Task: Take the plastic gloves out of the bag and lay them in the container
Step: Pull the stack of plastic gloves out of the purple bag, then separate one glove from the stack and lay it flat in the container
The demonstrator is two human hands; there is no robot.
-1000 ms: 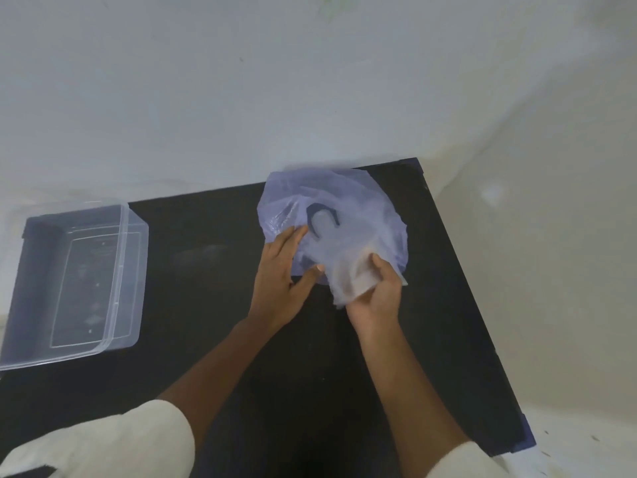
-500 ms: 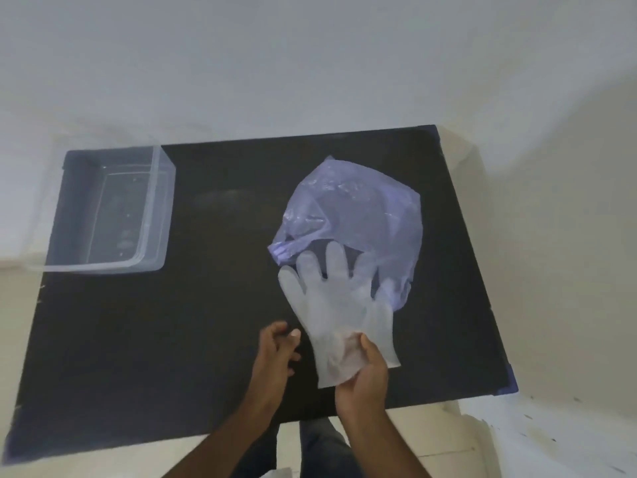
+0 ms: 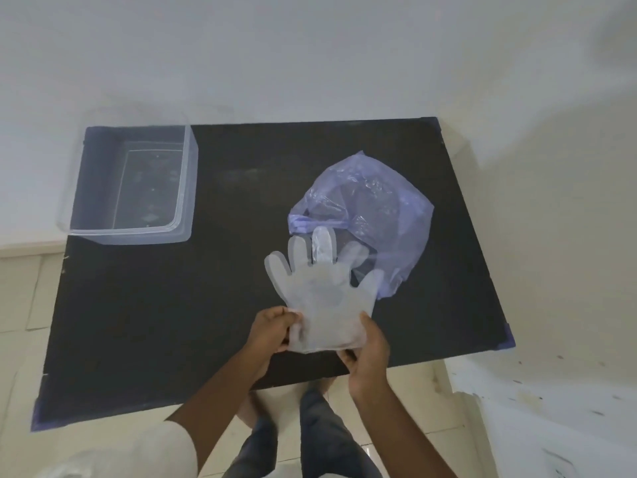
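Note:
Clear plastic gloves (image 3: 322,291) are held flat above the black table's near edge, fingers pointing away from me. My left hand (image 3: 272,331) pinches the cuff's left corner and my right hand (image 3: 367,350) grips its right corner. How many gloves are stacked together I cannot tell. Just behind the gloves, a crumpled pale purple plastic bag (image 3: 375,215) lies on the table's right half, its mouth toward me. The clear rectangular container (image 3: 132,182) stands open at the table's far left corner, with nothing visible inside.
The black table (image 3: 193,305) is set against a white wall at the back. A pale wall runs close along its right side. Tiled floor and my legs show below the near edge.
The gloves came out of the bag, pulled toward me by my right hand. My left hand let go of the bag and took the cuff's left corner. The bag stays on the table.

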